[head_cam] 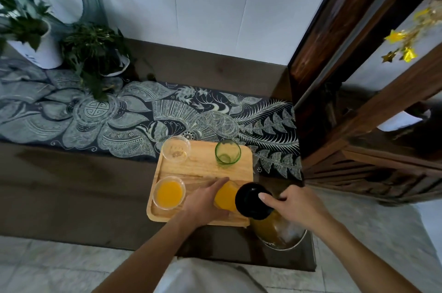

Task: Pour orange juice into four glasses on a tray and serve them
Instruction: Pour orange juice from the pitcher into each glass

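Midway through pouring, the left hand (205,199) wraps its fingers round a filled glass (224,196) on the tray (203,163) to steady it, while the right hand (301,206) apparently grips the black-lidded jug (253,199) alongside.

Room over the tray (203,164) middle; wooden cabinet (315,130) blocks the right side.

White wall (203,5), tiled floor (59,266), wooden cabinet (358,125).
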A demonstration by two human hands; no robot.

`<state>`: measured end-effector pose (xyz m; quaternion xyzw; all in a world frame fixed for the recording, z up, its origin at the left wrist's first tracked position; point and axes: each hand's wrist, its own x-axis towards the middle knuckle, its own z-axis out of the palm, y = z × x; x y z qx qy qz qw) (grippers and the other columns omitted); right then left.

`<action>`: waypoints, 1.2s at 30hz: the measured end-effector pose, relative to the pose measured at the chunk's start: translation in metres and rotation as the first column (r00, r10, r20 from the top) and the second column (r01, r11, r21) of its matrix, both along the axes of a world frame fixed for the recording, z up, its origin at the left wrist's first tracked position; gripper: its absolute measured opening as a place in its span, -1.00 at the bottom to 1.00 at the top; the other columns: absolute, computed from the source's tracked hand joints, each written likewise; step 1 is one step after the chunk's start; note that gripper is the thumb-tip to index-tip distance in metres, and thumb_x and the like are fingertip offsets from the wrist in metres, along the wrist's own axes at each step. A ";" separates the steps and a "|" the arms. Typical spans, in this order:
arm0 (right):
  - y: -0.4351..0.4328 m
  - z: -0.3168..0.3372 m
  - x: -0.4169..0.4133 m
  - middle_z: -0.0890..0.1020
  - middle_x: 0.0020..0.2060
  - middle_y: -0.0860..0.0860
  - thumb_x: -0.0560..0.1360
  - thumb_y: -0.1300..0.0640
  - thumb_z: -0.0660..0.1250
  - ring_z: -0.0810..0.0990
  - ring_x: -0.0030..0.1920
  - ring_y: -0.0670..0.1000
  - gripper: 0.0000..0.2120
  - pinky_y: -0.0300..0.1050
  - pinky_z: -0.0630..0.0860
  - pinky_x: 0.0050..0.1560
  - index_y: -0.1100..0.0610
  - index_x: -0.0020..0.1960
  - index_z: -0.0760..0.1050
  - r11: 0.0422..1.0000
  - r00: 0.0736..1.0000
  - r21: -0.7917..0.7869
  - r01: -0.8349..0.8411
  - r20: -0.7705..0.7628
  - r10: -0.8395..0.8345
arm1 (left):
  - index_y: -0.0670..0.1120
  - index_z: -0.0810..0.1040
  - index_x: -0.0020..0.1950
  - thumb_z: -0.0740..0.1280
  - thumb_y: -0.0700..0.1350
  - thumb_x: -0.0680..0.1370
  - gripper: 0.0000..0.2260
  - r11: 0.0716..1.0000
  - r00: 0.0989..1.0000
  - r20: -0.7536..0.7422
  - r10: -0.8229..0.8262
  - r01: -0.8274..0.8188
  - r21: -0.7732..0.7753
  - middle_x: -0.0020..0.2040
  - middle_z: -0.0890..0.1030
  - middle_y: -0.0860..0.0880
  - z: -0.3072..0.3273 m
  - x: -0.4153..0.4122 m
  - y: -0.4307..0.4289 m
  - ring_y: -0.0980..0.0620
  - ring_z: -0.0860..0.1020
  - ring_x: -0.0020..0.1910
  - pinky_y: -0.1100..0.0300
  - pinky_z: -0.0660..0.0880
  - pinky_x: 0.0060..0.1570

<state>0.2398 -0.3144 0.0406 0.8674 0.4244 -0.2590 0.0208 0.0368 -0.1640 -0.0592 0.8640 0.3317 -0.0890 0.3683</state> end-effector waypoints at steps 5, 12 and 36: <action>-0.010 0.010 0.030 0.21 -0.61 -0.05 0.44 -0.54 0.16 0.23 -0.62 -0.04 -0.28 -0.17 0.13 -0.46 0.07 -0.50 0.19 0.995 0.992 0.103 0.003 -0.126 0.010 | 0.25 0.12 0.61 0.55 0.19 0.36 -0.07 0.997 0.996 0.039 0.079 -0.079 0.005 0.56 0.34 0.06 0.001 0.000 -0.008 -0.04 0.35 0.50 0.05 0.39 0.37; -0.005 0.011 0.076 0.24 -0.64 -0.04 0.39 -0.59 0.18 0.28 -0.62 -0.05 -0.25 -0.09 0.25 -0.44 0.09 -0.51 0.25 0.970 0.979 0.236 -0.067 -0.170 0.109 | 0.13 0.28 0.58 0.37 0.40 0.43 -0.21 0.945 0.937 0.151 0.314 -0.324 0.051 0.49 0.42 0.04 0.020 0.013 -0.030 -0.02 0.45 0.41 0.05 0.46 0.30; 0.131 0.011 0.088 0.23 -0.62 -0.07 0.43 -0.53 0.20 0.23 -0.61 -0.03 -0.30 -0.16 0.15 -0.54 0.07 -0.47 0.24 0.954 0.952 0.061 -0.293 0.105 0.286 | 0.01 0.02 0.65 0.54 0.22 0.38 0.02 0.926 0.929 0.047 0.367 -0.369 0.082 0.54 0.29 -0.04 0.019 0.075 0.052 -0.13 0.45 0.39 -0.02 0.48 0.27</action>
